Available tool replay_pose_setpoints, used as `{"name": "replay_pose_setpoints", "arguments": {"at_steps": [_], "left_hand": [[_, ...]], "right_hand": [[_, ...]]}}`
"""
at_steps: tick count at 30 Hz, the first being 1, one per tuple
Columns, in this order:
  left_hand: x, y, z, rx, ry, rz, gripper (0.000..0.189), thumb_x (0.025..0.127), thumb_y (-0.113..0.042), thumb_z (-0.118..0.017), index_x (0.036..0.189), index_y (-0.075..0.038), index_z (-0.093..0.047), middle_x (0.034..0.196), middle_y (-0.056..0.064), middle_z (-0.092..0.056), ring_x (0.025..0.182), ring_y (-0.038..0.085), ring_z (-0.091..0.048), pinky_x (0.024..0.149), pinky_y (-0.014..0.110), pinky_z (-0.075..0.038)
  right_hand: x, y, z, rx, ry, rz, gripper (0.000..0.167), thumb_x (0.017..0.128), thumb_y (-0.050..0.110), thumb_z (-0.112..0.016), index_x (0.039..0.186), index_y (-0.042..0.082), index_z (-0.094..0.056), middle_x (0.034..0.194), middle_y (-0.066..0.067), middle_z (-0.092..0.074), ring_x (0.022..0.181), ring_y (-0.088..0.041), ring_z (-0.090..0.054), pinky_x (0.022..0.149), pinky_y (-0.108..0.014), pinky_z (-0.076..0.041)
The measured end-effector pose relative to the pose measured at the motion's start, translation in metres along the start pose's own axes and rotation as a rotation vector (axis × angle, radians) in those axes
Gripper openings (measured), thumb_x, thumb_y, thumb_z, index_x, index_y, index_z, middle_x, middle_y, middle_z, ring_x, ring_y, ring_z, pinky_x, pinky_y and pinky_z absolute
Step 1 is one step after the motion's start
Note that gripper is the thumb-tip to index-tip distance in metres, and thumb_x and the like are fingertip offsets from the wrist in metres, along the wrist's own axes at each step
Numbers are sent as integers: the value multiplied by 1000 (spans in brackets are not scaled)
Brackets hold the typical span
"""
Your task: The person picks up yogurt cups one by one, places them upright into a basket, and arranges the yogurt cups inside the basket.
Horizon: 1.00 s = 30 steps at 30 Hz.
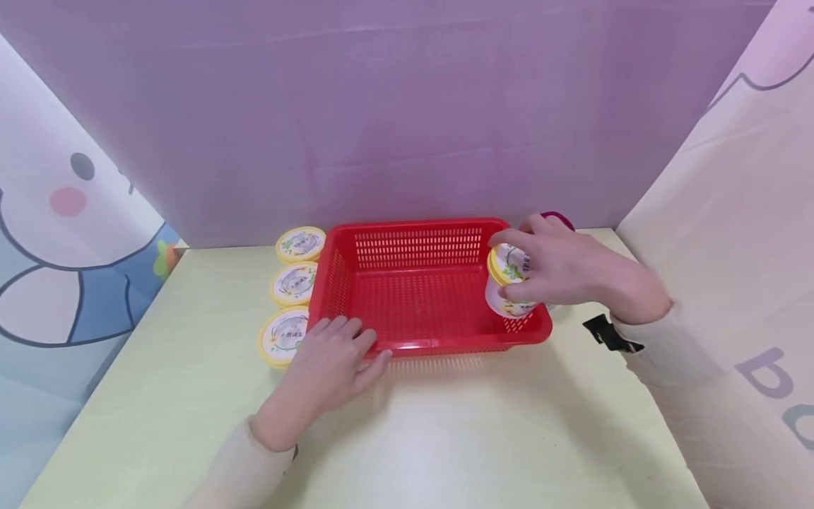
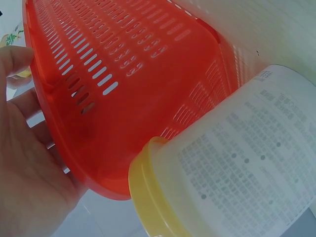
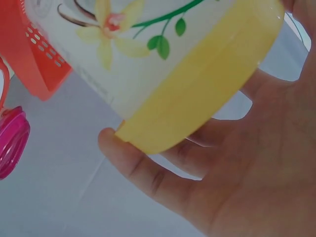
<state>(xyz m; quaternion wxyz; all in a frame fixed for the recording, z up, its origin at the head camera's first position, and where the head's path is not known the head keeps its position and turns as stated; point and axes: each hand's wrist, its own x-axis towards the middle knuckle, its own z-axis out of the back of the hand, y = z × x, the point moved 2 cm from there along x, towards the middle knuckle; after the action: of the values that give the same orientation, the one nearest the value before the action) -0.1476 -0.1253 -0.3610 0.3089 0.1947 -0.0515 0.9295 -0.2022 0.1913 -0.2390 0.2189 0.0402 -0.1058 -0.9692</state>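
Observation:
My left hand (image 1: 337, 360) grips the front left rim of a red plastic basket (image 1: 413, 344); in the left wrist view its fingers (image 2: 37, 102) reach over the rim. From above, my right hand (image 1: 562, 265) grips a white tub (image 1: 511, 309) by its yellow lid (image 3: 197, 98), over the basket's right end. A vanilla flower and green leaves are printed on the tub's side. Three similar tubs with yellow-edged lids stand in a row along the basket's left side: front (image 1: 282, 336), middle (image 1: 294, 284) and back (image 1: 301, 244). The front tub (image 2: 242, 158) looms large in the left wrist view.
Behind my right hand, right of the basket, a magenta-rimmed thing (image 1: 559, 218) shows partly; the right wrist view gives its magenta part (image 3: 15, 143). The pale table (image 1: 432, 438) meets a purple cloth wall (image 1: 407, 127) at the back. Printed cloths hang at both sides.

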Motion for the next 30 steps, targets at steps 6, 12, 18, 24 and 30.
{"name": "replay_pose_setpoints", "arguments": {"at_steps": [6,12,18,24,30], "left_hand": [[0,0,0,12,-7,-6,32,84,-46,-77,91,-15,-71,79,0,-63,73,15,-56,71,33,-50],[-1,-1,1,27,-23,-22,30,86,-46,-74,89,-16,-71,77,-1,-62,72,14,-55,71,32,-50],[-1,-1,2,22,-17,-20,30,85,-45,-76,90,-15,-71,79,0,-63,73,14,-57,72,33,-51],[-1,-1,2,24,-19,-20,30,85,-45,-75,90,-15,-71,78,0,-63,72,15,-56,71,33,-51],[0,0,1,26,-17,-23,30,87,-45,-74,89,-16,-71,78,0,-62,72,14,-56,71,32,-51]], "right_hand": [[9,4,-9,-25,-3,9,76,68,37,-86,137,23,-58,122,-12,-52,116,-31,-46,72,-43,-57],[16,5,-22,-47,11,22,73,70,39,-83,137,25,-59,119,-8,-52,111,-25,-48,72,-41,-54],[24,5,-29,-22,37,60,77,68,37,-85,139,25,-57,118,-6,-51,110,-23,-48,74,-38,-55],[33,6,-35,-24,67,107,77,69,38,-82,141,27,-56,120,-3,-51,109,-23,-47,74,-36,-54],[39,9,-41,-36,67,144,77,69,40,-82,141,29,-56,122,-2,-51,112,-22,-47,76,-37,-54]]}}
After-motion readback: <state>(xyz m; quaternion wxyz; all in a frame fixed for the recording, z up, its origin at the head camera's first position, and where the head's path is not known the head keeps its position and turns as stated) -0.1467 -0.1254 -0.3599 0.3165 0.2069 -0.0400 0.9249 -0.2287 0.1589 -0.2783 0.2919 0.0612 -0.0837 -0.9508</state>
